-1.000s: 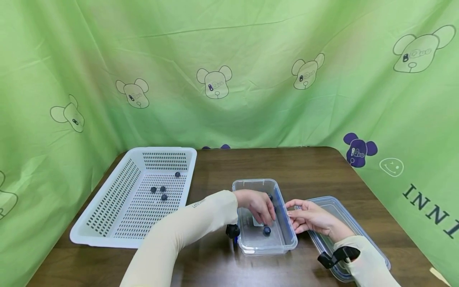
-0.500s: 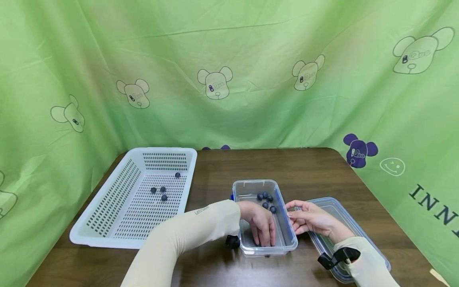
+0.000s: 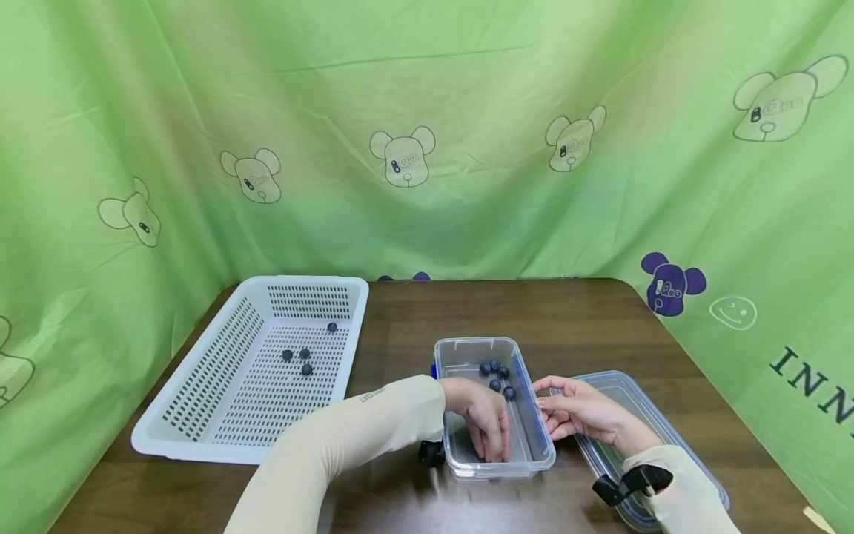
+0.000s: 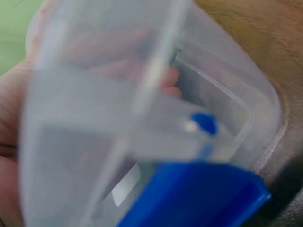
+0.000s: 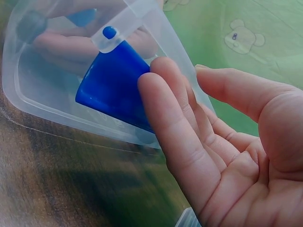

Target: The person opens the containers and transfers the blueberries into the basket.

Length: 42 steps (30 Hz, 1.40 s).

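Reaching hand, left: the left hand is inside the clear container, fingers pointing down at its near end; whether they hold anything cannot be told.
Right hand: the right hand rests against the right side of the clear container, fingers straight and relaxed, touching the blue clip; it grips nothing.
Clear container: it stands on the brown table, near the front middle.
Blueberries: several blueberries lie at the far end of the clear container, beyond the left hand.
Lid: the lid lies flat, just right of the clear container, under the right wrist.
White basket: the white basket is well left of the clear container, with four berries inside.
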Tool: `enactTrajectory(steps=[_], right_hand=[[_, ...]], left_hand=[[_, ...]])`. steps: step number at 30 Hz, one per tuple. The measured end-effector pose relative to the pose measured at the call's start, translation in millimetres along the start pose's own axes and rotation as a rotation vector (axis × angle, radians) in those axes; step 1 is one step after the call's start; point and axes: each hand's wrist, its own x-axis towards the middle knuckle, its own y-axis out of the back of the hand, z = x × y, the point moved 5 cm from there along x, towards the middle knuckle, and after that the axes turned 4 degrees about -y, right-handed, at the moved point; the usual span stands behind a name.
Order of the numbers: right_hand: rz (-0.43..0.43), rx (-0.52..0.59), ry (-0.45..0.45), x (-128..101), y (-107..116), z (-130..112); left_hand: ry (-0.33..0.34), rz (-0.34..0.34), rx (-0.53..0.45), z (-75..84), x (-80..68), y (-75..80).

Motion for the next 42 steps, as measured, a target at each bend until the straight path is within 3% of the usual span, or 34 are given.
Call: enactTrajectory(steps=[8, 18, 23, 30, 37, 42], right_hand=[[0.0, -0.006, 0.007, -1.1, -0.4, 0.3], [0.012, -0.001, 0.007, -1.4, -2.6, 1.4], [0.007, -0.008, 0.008, -1.2, -1.9, -0.1], [-0.003, -0.003, 0.004, -1.2, -1.2, -1.9], [-0.007, -0.002, -0.009, -0.7, 0.4, -0.3], [-0.014, 0.002, -0.006, -0.1, 1.2, -1.7]], left_hand=[[-0.149, 0.102, -0.05, 11.5, -17.6, 20.9], [-0.271, 0.221, -0.082, 14.5, -62.0, 60.1], [-0.301, 0.293, -0.16, 5.4, -81.4, 79.7], [-0.328, 0.43, -0.177, -13.0, -109.3, 102.6], [-0.353, 0.595, -0.315, -41.7, -149.5, 130.5], [-0.346, 0.667, -0.378, -63.8, -174.5, 145.2]])
